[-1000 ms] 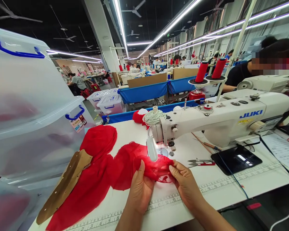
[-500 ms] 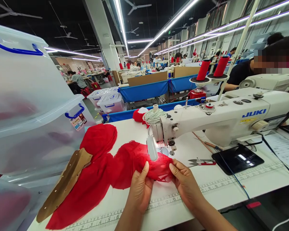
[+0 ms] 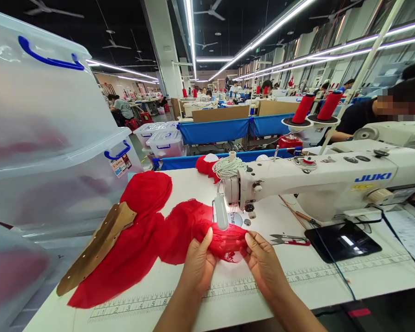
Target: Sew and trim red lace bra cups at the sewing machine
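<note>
My left hand [image 3: 198,264] and my right hand [image 3: 263,263] both pinch a piece of red lace fabric [image 3: 224,240] on the white table [image 3: 332,276], just in front of the needle of a white JUKI sewing machine [image 3: 325,182]. The machine's small lamp [image 3: 221,212] lights the lace. More red fabric [image 3: 138,240] spreads to the left of my hands, with a brown cardboard pattern strip [image 3: 97,246] lying on it. Small thread snips [image 3: 288,239] lie to the right of my right hand.
Stacked clear plastic bins with blue handles [image 3: 44,138] stand close on the left. Two red thread cones [image 3: 318,107] sit behind the machine; a black control panel [image 3: 342,242] lies at its base. A person [image 3: 383,113] works at the neighbouring machine on the right; other workers sit farther back.
The view has shifted slightly. My hands have stayed on the lace, drawing it a little nearer to the needle; my left thumb has lifted over the fabric's edge.
</note>
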Action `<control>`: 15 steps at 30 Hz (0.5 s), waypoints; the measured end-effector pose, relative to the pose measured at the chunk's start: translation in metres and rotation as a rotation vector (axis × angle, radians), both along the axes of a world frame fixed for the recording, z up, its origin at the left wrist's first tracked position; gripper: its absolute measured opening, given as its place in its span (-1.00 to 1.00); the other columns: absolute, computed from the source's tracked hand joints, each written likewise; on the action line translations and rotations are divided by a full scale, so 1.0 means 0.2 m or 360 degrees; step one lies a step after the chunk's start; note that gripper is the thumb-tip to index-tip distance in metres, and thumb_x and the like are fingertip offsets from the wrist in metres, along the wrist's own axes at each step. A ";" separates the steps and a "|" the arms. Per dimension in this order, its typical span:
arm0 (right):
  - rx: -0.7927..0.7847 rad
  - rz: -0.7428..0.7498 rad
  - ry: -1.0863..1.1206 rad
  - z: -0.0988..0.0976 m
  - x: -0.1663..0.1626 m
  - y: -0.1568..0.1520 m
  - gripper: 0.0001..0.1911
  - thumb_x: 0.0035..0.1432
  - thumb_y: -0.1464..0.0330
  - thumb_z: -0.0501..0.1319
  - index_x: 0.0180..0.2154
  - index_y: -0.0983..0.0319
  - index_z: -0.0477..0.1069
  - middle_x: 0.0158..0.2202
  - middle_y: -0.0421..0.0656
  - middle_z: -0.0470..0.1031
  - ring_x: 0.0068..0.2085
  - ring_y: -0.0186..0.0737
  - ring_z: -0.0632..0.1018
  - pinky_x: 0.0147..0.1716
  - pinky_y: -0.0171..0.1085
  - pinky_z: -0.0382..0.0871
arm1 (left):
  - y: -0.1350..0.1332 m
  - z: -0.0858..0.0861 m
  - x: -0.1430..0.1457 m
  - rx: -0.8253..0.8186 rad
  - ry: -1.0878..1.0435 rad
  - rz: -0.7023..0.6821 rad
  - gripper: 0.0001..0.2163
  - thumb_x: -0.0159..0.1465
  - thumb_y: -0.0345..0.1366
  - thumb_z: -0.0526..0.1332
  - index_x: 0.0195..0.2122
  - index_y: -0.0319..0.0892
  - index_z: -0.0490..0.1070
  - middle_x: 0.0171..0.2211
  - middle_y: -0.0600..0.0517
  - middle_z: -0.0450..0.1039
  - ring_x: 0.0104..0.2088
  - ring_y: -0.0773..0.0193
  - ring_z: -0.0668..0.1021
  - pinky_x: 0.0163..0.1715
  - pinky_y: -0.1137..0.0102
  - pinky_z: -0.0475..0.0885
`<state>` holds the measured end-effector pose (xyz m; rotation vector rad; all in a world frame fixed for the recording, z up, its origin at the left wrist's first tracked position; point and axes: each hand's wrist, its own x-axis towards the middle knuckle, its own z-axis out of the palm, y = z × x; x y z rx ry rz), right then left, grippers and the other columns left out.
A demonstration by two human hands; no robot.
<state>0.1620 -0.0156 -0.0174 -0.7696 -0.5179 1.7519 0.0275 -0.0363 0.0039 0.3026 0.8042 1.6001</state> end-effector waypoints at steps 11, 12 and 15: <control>-0.0014 -0.0079 0.0065 0.03 0.00 0.01 -0.68 -0.29 0.26 0.52 -0.46 0.23 0.51 -0.45 -0.25 0.49 -0.34 -0.37 0.48 -0.24 -0.37 0.40 | 0.13 0.01 -0.05 0.0037 0.0298 -0.0197 -0.76 -0.01 -0.29 0.44 -0.44 -0.23 0.40 -0.41 -0.07 0.58 -0.26 0.09 0.60 -0.41 0.38 0.49; -0.0020 -0.0081 0.0072 0.03 0.00 0.00 -0.68 -0.29 0.26 0.53 -0.47 0.24 0.51 -0.45 -0.25 0.49 -0.34 -0.37 0.47 -0.24 -0.37 0.40 | 0.14 0.00 -0.05 0.0052 0.0302 -0.0195 -0.76 -0.02 -0.30 0.44 -0.44 -0.22 0.40 -0.39 -0.06 0.58 -0.25 0.10 0.60 -0.40 0.39 0.49; -0.0060 -0.0101 0.0079 0.03 0.00 0.00 -0.67 -0.32 0.27 0.53 -0.47 0.24 0.51 -0.45 -0.25 0.50 -0.35 -0.40 0.46 -0.26 -0.41 0.39 | 0.15 -0.01 -0.05 0.0086 0.0298 -0.0170 -0.75 -0.05 -0.33 0.45 -0.42 -0.20 0.39 -0.35 -0.03 0.58 -0.22 0.14 0.60 -0.32 0.40 0.48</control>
